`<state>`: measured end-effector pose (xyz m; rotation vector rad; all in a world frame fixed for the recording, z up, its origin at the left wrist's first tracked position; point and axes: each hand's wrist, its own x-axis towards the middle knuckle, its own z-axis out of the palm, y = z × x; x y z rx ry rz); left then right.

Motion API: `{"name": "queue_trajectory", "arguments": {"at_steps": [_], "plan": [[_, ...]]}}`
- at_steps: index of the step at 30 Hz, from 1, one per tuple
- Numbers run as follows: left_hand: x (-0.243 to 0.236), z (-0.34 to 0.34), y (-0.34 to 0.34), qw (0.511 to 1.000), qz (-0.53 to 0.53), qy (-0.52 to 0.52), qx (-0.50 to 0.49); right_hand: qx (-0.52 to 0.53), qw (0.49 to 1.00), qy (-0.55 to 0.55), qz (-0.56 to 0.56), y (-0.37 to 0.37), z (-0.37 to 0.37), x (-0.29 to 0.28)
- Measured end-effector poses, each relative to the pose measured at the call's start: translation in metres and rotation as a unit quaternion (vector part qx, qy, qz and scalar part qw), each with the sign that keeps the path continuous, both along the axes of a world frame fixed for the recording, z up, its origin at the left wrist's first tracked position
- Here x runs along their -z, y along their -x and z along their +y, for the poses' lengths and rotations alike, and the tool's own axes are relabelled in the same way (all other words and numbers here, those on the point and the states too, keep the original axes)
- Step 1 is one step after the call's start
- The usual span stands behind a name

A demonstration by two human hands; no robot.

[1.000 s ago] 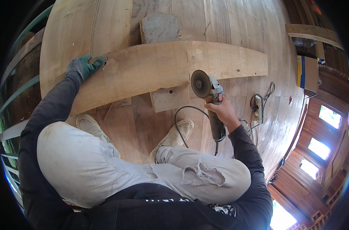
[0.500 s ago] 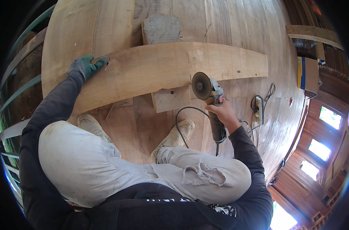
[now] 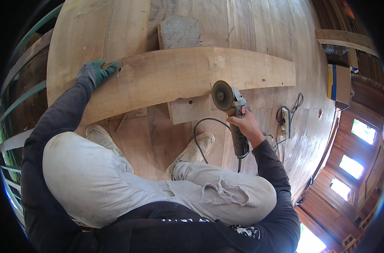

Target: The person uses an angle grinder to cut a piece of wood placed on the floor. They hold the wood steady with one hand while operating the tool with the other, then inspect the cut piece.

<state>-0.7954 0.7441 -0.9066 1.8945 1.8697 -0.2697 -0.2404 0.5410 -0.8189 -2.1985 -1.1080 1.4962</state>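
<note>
Head view — gloved left hand (image 3: pixel 97 73) half-open on one curved board (image 3: pixel 175 76), right hand (image 3: pixel 248 126) wrapped round one grinder (image 3: pixel 239 100), two shoes (image 3: pixel 197 147)

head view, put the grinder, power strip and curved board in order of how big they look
Largest to smallest:
1. Curved board
2. Grinder, partly covered by the right hand
3. Power strip

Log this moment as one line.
left hand: gloved, on board | right hand: holding grinder | disc: near board edge, contact unclear | block: partly under board
</note>
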Motion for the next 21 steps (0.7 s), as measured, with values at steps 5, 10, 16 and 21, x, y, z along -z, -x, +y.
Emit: {"name": "queue_trajectory", "arguments": {"at_steps": [5,10,16,21], "plan": [[0.0010,0.0008,0.0003,1.000,0.005,0.004,0.005,0.004,1.000,0.004,-0.002,-0.0001,-0.0003,0.0018],[0.0007,0.0001,0.0002,1.000,-0.002,0.004,0.001,0.022,1.000,0.009,0.011,0.0014,-0.0003,-0.0001],[-0.0036,0.0028,-0.0017,1.000,-0.008,0.028,-0.004,0.016,1.000,0.018,0.005,0.0015,0.0000,-0.0019],[-0.0050,0.0004,-0.0038,1.000,-0.019,0.009,-0.016,0.008,1.000,0.020,-0.005,0.0015,0.0001,-0.0027]]}}
